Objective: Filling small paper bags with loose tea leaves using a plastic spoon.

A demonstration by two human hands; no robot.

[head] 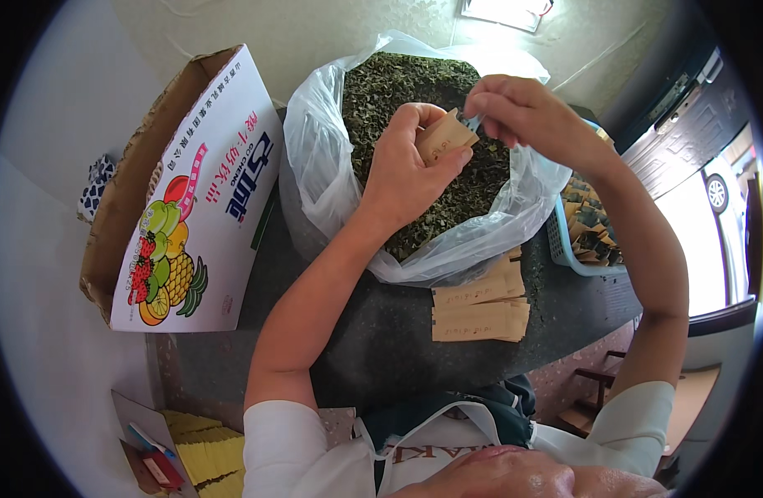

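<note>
Over the open bag of dried leaves, my left hand grips a small kraft paper packet between thumb and fingers, its open end tilted towards the upper right. My right hand pinches a small pale-blue object with dark bits on it at the packet's mouth; what it is cannot be made out. Below both hands, crumbled dark green dried leaves fill a clear plastic bag with its rim folded outward. Flat kraft packets bearing print lie in stacks on the dark tabletop, nearer to me.
A light-blue plastic basket at the right holds many kraft packets with dark tops. At the left stands an open cardboard carton with printed fruit. Lower left, bundles of yellow paper lie in a box. A wall-side lamp glows beyond the bag.
</note>
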